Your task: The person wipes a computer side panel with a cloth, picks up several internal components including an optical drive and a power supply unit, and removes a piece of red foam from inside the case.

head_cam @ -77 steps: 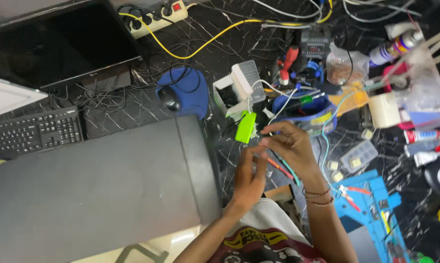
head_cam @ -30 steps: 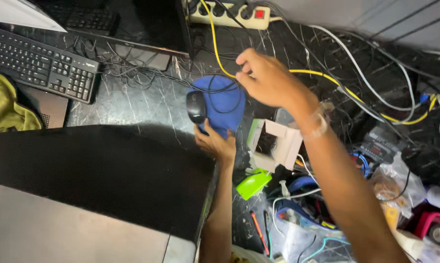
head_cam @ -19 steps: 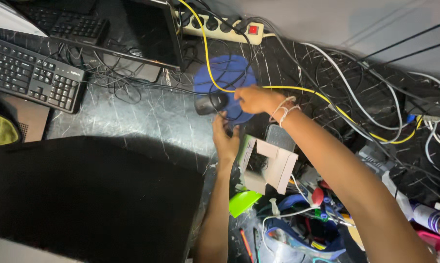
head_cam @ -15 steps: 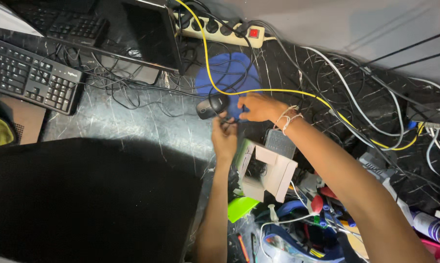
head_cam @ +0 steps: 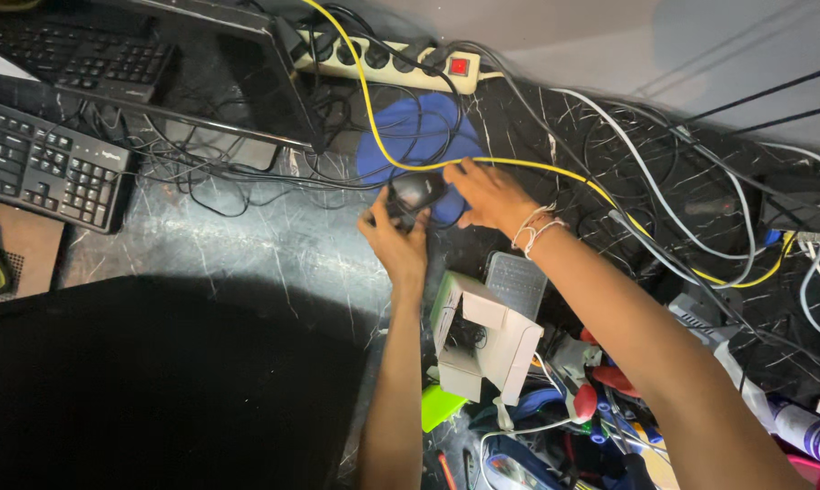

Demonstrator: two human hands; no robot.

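A black keyboard (head_cam: 52, 177) lies far left on the dark table (head_cam: 219, 263). Next comes the left hand (head_cam: 396, 240); its grip is closed around a black mouse (head_cam: 414, 192), held just over the front edge of a blue mouse pad (head_cam: 410, 145). A yellow cable (head_cam: 483, 163) runs across the pad. The right hand (head_cam: 487, 192) has open fingers that touch the right side of the mouse. A white power strip (head_cam: 387, 62) lies behind the pad. A small white box (head_cam: 487, 336) sits near the arms.

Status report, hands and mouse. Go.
Left hand grips black mouse. Right hand touches it, over blue mouse pad. Yellow cable and black cords crowd around.
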